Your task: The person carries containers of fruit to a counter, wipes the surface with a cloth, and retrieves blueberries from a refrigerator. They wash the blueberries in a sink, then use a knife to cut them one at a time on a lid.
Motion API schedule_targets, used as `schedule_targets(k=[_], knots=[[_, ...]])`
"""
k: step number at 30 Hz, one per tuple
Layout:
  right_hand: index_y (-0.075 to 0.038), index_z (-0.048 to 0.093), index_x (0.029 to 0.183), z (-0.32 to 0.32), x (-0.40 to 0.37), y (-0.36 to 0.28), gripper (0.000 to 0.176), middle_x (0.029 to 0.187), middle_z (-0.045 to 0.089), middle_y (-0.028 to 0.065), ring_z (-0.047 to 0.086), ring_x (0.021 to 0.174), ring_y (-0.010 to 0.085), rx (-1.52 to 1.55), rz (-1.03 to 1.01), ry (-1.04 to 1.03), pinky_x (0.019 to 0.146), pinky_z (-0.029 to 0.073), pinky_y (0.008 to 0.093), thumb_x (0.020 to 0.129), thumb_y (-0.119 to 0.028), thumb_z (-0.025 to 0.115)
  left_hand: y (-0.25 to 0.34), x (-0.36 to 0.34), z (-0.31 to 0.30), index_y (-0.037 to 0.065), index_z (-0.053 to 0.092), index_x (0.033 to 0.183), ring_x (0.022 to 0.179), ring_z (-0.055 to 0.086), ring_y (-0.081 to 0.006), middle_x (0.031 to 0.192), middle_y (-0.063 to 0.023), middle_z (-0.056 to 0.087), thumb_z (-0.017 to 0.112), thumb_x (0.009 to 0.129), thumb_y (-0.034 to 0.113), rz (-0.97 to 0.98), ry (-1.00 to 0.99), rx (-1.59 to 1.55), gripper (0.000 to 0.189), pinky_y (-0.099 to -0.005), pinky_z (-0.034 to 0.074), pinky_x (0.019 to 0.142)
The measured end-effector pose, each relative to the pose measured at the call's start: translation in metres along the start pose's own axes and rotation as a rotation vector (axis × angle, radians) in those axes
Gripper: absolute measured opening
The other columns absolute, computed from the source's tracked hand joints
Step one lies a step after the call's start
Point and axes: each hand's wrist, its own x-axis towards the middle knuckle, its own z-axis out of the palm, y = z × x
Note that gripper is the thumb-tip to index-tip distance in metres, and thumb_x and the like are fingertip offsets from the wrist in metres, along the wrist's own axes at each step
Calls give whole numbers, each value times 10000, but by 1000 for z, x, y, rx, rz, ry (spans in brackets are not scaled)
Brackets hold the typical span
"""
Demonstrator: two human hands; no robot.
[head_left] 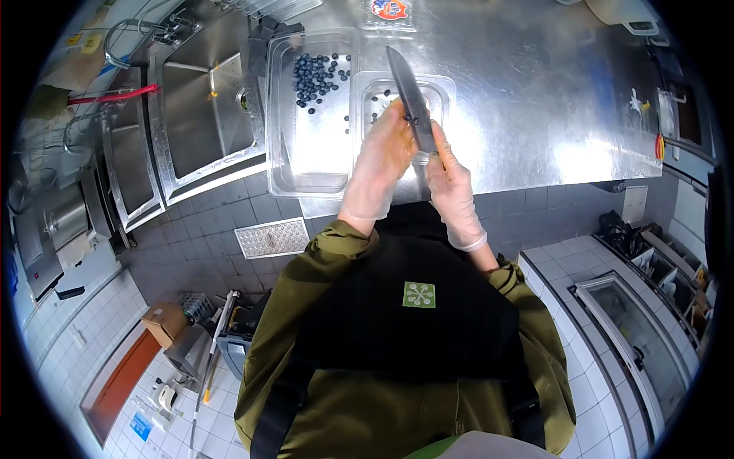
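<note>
My right hand (pixel 449 180), in a clear glove, grips the handle of a kitchen knife (pixel 410 92). Its broad blade points up and away, slanting left. My left hand (pixel 384 149), also gloved, is closed beside the blade, with a small dark blueberry (pixel 407 118) at its fingers against the knife. Both hands are over the near part of a small clear container (pixel 447 79), where a few blueberries or pieces lie. To the left stands a larger clear container (pixel 279 145) with many whole blueberries (pixel 315 76) heaped at its far end. My left fingertips are partly hidden.
The containers stand on a steel table (pixel 527 99). At its far edge lies a clear punnet with a red label (pixel 390 11). A steel sink (pixel 206 115) adjoins on the left, with a red hose (pixel 115 95). A white jug (pixel 627 14) is at the far right.
</note>
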Motion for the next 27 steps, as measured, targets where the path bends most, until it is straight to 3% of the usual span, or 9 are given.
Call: schedule_targets(k=[8, 11, 12, 13, 15, 18, 19, 23, 27], knots=[[-162, 295, 1426, -1, 0, -4, 601, 725, 346, -58, 346, 645, 42, 85, 105, 27, 636, 327, 153, 879, 61, 401, -23, 12, -11, -2, 553, 1114, 954, 585, -247, 1064, -102, 598, 531, 902, 147, 195, 256, 641, 261, -357, 457, 857], [-150, 290, 1427, -10, 1, -4, 567, 728, 346, -64, 342, 650, 42, 92, 187, 69, 636, 314, 150, 900, 25, 406, -25, 12, -28, 13, 598, 1068, 1021, 556, -326, 1118, -157, 578, 557, 876, 181, 363, 182, 1319, 259, -387, 443, 884], [-146, 290, 1425, -13, 1, 0, 619, 720, 402, -39, 386, 647, 62, 72, 166, 71, 637, 338, 163, 857, 64, 411, -26, 11, -38, 37, 619, 1056, 1092, 509, -364, 1165, -188, 548, 579, 847, 216, 625, 106, 1979, 278, -417, 429, 901], [-143, 290, 1424, -17, 2, 3, 671, 711, 458, -15, 430, 644, 82, 53, 144, 71, 639, 363, 175, 814, 104, 417, -20, -3, -17, 78, 647, 958, 1139, 494, -320, 1206, -169, 533, 533, 860, 239, 609, 200, 2267, 220, -396, 384, 961], [-149, 290, 1423, -21, 2, 3, 632, 673, 395, -25, 383, 612, 68, 73, 183, 42, 624, 344, 166, 847, 78, 411, -15, -1, -24, 52, 652, 958, 1067, 528, -312, 1126, -162, 575, 588, 812, 168, 758, 133, 2118, 197, -410, 446, 868], [-153, 295, 1421, -26, -2, 7, 579, 660, 349, -37, 348, 598, 54, 113, 183, 35, 614, 326, 157, 887, 39, 411, 23, 0, -20, 90, 668, 906, 1000, 570, -310, 1045, -138, 619, 564, 807, 66, 941, 263, 1827, 146, -365, 453, 860], [-140, 293, 1422, -26, -4, 4, 564, 680, 347, -49, 338, 616, 50, 143, 209, 35, 619, 325, 155, 896, 26, 406, 38, 4, -23, 82, 654, 899, 877, 599, -294, 925, -95, 644, 583, 725, -20, 1010, 420, 1903, 214, -380, 490, 765], [-150, 294, 1423, -27, -5, 3, 562, 678, 340, -58, 334, 618, 48, 185, 215, 39, 625, 324, 150, 900, 26, 401, 71, 20, -66, 80, 636, 869, 792, 634, -298, 881, -115, 637, 526, 809, 104, 435, 520, 2185, 128, -402, 516, 681], [-175, 300, 1423, -25, -4, -6, 585, 658, 334, -52, 334, 599, 49, 112, 239, 27, 628, 333, 148, 891, 45, 402, 63, 42, -110, 165, 657, 955, 845, 621, -318, 912, -119, 640, 512, 837, 192, 184, 422, 2332, 189, -398, 504, 717]])
